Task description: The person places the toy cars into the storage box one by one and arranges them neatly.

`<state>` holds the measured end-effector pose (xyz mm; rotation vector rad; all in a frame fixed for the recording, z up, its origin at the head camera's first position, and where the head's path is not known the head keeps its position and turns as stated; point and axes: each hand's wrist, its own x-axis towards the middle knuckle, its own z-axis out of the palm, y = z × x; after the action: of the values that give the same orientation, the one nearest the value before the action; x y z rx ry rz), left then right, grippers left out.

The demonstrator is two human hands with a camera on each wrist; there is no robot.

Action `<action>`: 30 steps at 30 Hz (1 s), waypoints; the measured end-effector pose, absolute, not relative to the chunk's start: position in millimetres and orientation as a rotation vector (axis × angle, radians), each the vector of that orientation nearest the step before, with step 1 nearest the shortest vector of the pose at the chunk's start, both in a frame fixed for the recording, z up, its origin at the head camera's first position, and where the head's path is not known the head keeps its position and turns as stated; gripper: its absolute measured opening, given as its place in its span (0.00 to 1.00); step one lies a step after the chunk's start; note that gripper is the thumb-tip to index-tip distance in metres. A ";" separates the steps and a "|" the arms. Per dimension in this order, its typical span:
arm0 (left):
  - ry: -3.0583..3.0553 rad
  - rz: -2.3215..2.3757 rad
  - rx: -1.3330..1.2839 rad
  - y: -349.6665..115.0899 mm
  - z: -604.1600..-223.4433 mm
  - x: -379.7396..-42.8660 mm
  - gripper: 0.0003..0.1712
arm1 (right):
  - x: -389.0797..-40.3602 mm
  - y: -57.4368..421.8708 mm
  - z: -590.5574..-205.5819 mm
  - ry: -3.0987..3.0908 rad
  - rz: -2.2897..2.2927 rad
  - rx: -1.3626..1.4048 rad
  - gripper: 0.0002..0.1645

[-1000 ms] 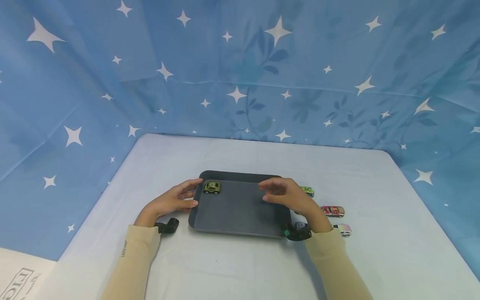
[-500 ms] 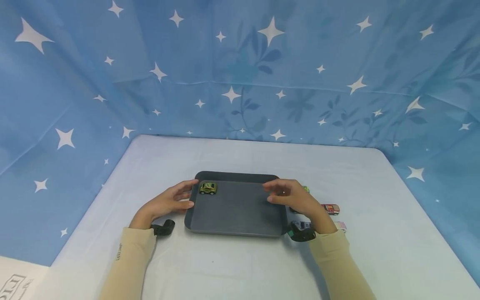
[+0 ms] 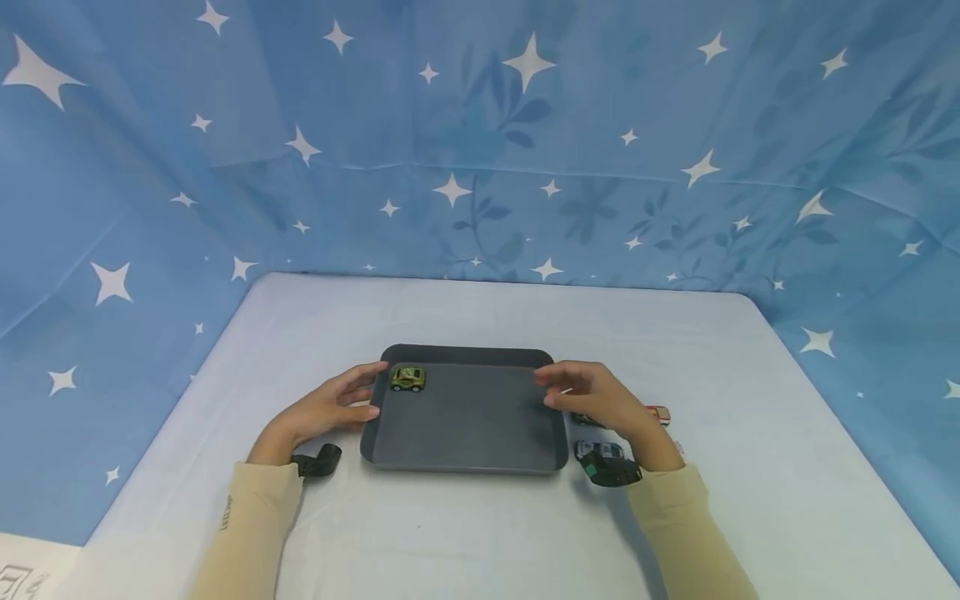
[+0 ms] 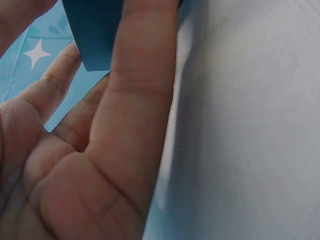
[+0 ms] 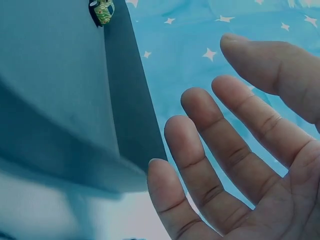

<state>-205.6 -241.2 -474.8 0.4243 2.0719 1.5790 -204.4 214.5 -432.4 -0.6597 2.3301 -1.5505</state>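
A dark grey rectangular tray (image 3: 465,468) lies on the white table in the head view. Near its far left corner stands a green camouflage toy car (image 3: 407,379), which also shows at the top of the right wrist view. My left hand (image 3: 324,410) is at the tray's left side, with fingertips and thumb touching or very close to the rim. In the left wrist view, a tray corner (image 4: 92,40) shows between the fingers. My right hand (image 3: 600,400) hovers at the right rim with fingers spread and loosely bent, holding nothing.
Right of the tray, partly behind the right hand and wrist, are a blue-silver toy car (image 3: 598,450), a dark toy car (image 3: 585,419) and a red toy car (image 3: 659,414). A blue star-patterned cloth (image 3: 480,150) hangs behind the table. Printed paper (image 3: 30,567) lies at lower left.
My right hand has moved right, from over the tray toward its right rim. My left hand stays by the left rim. The whole head view has shifted, so the scene slides left.
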 end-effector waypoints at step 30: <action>2.079 1.591 0.441 -241.0 -475.6 -205.7 0.51 | -183.6 270.1 -429.4 2.440 -1.528 -0.661 0.23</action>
<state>-205.7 -241.0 -475.6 0.4411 2.0789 1.5905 -183.6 270.1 -429.4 -0.6611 2.4402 -1.5284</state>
